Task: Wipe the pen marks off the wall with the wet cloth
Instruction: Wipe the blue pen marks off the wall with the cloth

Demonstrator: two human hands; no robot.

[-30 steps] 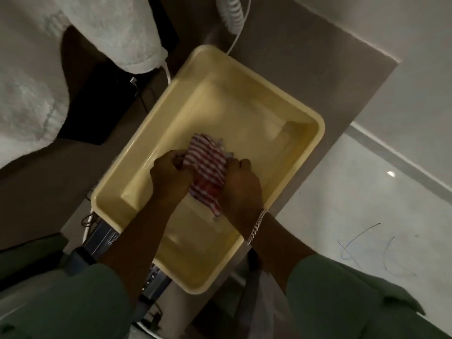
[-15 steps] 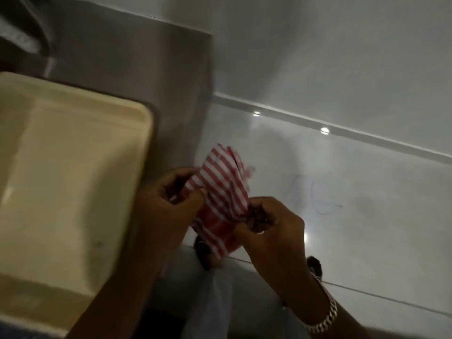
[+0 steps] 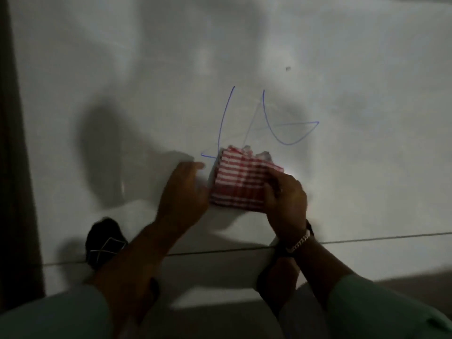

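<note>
The cloth (image 3: 241, 179) is red with white stripes, folded into a thick pad with a ragged top edge, and it sits against the white wall (image 3: 342, 69) just under the blue pen marks (image 3: 264, 118), its top left corner over the lowest stroke. The right hand (image 3: 286, 199) grips the pad's right edge, fingers curled over it. The left hand (image 3: 183, 192) lies at the pad's left side with fingers loosely spread; whether it touches the cloth I cannot tell. Half a second ago both hands were pinching the cloth in mid-air beside a yellow tub, with the marks faint and well apart; now the tub is out of view and the marks fill the centre.
</note>
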